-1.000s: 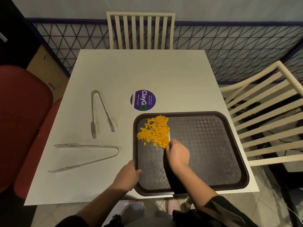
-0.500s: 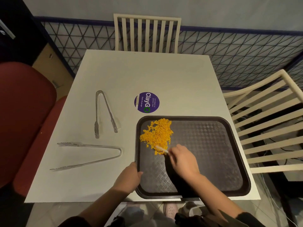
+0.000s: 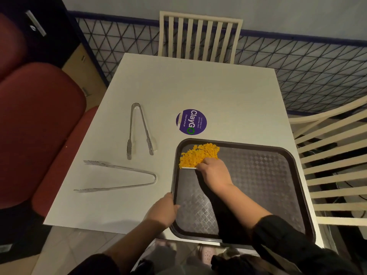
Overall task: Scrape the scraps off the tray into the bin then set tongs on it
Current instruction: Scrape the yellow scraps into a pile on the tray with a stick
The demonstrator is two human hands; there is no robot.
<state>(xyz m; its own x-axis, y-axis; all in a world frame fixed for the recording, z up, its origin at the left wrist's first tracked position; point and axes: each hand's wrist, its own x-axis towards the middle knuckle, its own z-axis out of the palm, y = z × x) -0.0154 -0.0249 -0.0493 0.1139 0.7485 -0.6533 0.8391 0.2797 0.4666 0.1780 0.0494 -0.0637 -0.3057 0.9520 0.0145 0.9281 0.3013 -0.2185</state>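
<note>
scraps [image 3: 198, 154] now sit heaped tight in the far left corner of the tray [image 3: 264, 175], packed against its rim, where half a second ago they lay looser and a little nearer. from the left: the long tongs [image 3: 119, 167] and the short tongs [image 3: 129, 147] lie on the white table [image 3: 198, 86] just as before, well apart from the tray, both with arms spread; the long pair is nearer with its tips pointing left, the short pair farther with its tips toward the near side. the left hand [image 3: 162, 210] has stayed at the tray's near left rim, thumb laid over the edge, the other fingers out of sight below it, holding the tray. the right hand [image 3: 214, 173] has moved farther and to the left; its curled fingers pinch a thin white scraper [image 3: 188, 168], which now lies level along the near edge of the heap and touches it, where earlier it angled into the pile's near side

the tray rests on the near right part of the table, its near rim at the table's near edge. on it are the orange scraps and the scraper, with the right hand above its dark chequered floor. a round purple sticker [image 3: 191, 122] sits on the table just beyond the tray's far left corner. a pale slatted chair [image 3: 333, 155] stands to the right of the table
</note>
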